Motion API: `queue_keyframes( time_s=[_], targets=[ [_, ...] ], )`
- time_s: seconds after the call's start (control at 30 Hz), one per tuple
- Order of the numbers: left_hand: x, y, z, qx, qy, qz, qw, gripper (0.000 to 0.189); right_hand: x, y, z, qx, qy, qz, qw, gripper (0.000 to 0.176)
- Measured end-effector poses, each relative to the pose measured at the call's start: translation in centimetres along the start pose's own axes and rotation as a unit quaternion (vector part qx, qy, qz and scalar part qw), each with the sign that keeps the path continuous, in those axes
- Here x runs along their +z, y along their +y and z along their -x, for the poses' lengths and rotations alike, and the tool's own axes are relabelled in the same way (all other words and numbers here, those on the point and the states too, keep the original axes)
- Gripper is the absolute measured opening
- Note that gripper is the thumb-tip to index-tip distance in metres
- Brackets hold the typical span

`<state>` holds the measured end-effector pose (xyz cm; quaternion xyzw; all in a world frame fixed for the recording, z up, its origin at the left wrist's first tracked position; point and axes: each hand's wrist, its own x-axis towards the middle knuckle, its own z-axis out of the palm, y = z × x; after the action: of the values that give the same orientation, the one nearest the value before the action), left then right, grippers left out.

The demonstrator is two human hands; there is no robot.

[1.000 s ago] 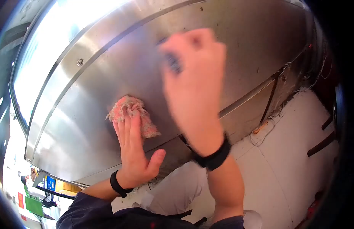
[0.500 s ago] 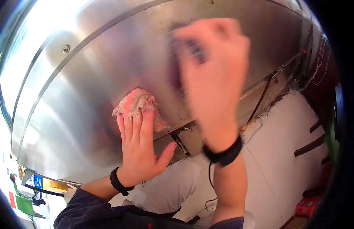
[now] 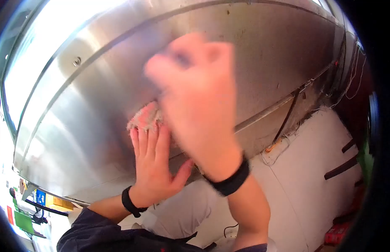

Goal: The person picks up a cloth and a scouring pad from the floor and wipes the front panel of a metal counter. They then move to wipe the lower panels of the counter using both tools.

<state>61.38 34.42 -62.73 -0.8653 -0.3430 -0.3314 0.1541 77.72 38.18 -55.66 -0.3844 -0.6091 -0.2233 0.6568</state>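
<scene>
My left hand [image 3: 153,168] lies flat with its fingers stretched out, pressing a fluffy pink and grey cloth [image 3: 145,117] against a curved stainless steel panel [image 3: 266,54]. The cloth bunches up beyond the fingertips; the palm hides part of it. To the right and higher up, my right hand [image 3: 199,96] is smeared by motion in front of the same panel. Its fingers are curled in, and a small dark patch shows between them. What it holds, if anything, I cannot make out. Each wrist wears a black band.
Below the panel runs a metal rail [image 3: 266,111] with a dark strut. An orange piece [image 3: 272,147] and thin wires lie by the pale floor [image 3: 287,189]. Red crates [image 3: 337,233] stand at lower right; a yellow box [image 3: 59,204] is at lower left.
My right hand has swept left and slightly down across the panel, now close to the cloth. My left hand stays pressed on the cloth. The view has shifted slightly.
</scene>
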Motion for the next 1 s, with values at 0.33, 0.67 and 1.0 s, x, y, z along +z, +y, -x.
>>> queue_keyframes(
  time_s=[0.33, 0.67, 1.0],
  targets=[
    [-0.4, 0.5, -0.6, 0.006, -0.012, 0.038, 0.999, 0.084, -0.3, -0.7, -1.0, 0.029, 0.027, 0.03, 0.999, 0.021],
    [-3.5, -1.0, -2.4, 0.043, -0.019, -0.043, 0.998, 0.092, -0.6, -0.1, -1.6, 0.048, 0.033, 0.1, 0.993, 0.023],
    [-6.3, -0.4, -7.0, 0.063, -0.05, -0.176, 0.981, 0.094, 0.0, 0.6, -2.5, 0.026, 0.077, 0.069, 0.994, 0.009]
  ],
)
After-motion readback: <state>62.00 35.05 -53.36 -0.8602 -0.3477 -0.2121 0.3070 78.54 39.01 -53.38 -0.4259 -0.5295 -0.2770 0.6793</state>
